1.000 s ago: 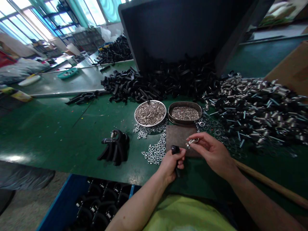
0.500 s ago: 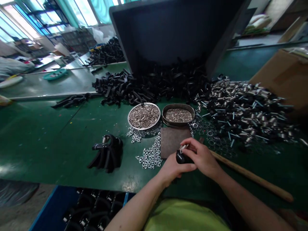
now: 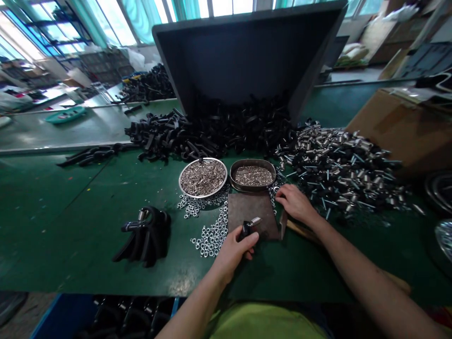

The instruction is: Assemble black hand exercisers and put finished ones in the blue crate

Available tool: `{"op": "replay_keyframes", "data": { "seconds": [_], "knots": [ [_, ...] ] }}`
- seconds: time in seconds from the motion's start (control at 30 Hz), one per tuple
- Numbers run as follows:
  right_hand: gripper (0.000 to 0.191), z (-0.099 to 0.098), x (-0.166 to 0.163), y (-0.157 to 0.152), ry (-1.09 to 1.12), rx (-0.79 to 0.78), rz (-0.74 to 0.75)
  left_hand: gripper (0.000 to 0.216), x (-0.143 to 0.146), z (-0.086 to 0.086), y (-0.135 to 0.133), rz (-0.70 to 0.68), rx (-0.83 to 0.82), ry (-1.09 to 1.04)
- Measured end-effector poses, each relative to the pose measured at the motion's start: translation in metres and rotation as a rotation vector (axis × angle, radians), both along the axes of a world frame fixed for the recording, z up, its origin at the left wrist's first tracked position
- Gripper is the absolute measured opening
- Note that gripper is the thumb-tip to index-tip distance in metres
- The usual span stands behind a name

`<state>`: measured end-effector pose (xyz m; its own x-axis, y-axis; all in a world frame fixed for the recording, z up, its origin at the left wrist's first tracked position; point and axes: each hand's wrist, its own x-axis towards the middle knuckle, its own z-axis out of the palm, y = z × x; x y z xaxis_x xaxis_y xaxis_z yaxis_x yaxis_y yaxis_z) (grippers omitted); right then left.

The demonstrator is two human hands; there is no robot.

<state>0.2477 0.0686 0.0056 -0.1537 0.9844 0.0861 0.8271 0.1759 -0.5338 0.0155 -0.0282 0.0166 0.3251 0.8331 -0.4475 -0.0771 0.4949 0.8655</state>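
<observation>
My left hand (image 3: 233, 248) is closed around a black molded part (image 3: 246, 230), over the near edge of a flat metal plate (image 3: 252, 214). A coil spring (image 3: 255, 221) sticks out of the part's top, tilted to the right. My right hand (image 3: 295, 203) reaches beyond the plate's right edge, fingers curled down and drawn together. Its fingertips are at a shiny metal ring (image 3: 276, 189) beside the oval tin; whether they grip it is hidden. Below that hand lies a hammer (image 3: 283, 225), its wooden handle partly covered by my forearm.
A round dish (image 3: 180, 184) and an oval tin (image 3: 233, 184) hold small metal pins. Small nuts (image 3: 212, 240) lie left of the plate. Black assembled parts (image 3: 151, 240) stand further left. Behind are a tipped grey bin (image 3: 243, 56), black pieces and mixed hardware (image 3: 339, 169).
My right hand has let go of the spring and moved away to the rings by the oval tin. The left hand keeps the black part, its spring now uncovered. The view has shifted.
</observation>
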Motion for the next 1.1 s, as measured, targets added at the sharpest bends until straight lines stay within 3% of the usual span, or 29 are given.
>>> {"op": "replay_keyframes", "data": {
  "seconds": [0.07, 0.23, 0.37, 0.5, 0.6, 0.7, 0.77, 0.83, 0.87, 0.97, 1.1],
  "knots": [
    [0.009, 0.008, -0.01, -0.012, 0.114, -0.015, -0.006, 0.049, 0.003, 0.0, 0.004, 0.05, -0.04, -0.043],
    [0.018, 0.034, -0.05, -0.055, 0.752, -0.262, 0.028, 0.06, 0.014, 0.004, 0.015, 0.073, -0.239, -0.256],
    [0.012, 0.041, -0.076, -0.075, 0.554, -0.239, 0.038, 0.063, 0.025, 0.006, 0.017, 0.049, -0.26, -0.299],
    [0.007, 0.037, -0.084, -0.079, 0.414, -0.125, -0.023, 0.056, 0.028, 0.003, 0.01, 0.041, -0.107, -0.146],
    [0.011, 0.035, -0.08, -0.078, 0.414, -0.162, 0.039, 0.048, 0.023, 0.0, 0.008, 0.023, 0.009, -0.023],
    [0.021, 0.033, -0.065, -0.055, 0.486, -0.251, 0.133, 0.044, 0.018, 0.001, 0.008, -0.027, -0.009, 0.001],
    [0.028, 0.03, -0.045, -0.022, 0.434, -0.122, 0.024, 0.043, 0.015, 0.002, 0.009, -0.055, -0.073, -0.037],
    [0.027, 0.026, -0.023, 0.021, 0.172, 0.119, -0.15, 0.044, 0.014, 0.004, 0.009, -0.054, -0.137, -0.07],
    [0.029, 0.023, -0.013, 0.043, 0.119, 0.143, -0.161, 0.045, 0.014, 0.004, 0.009, -0.044, -0.164, -0.082],
    [0.028, 0.014, 0.011, 0.094, 0.032, 0.12, -0.041, 0.049, 0.013, 0.003, 0.009, 0.003, -0.223, -0.134],
    [0.024, 0.002, 0.027, 0.112, -0.065, 0.062, 0.117, 0.064, 0.011, 0.002, 0.012, 0.093, -0.319, -0.24]
  ]
}}
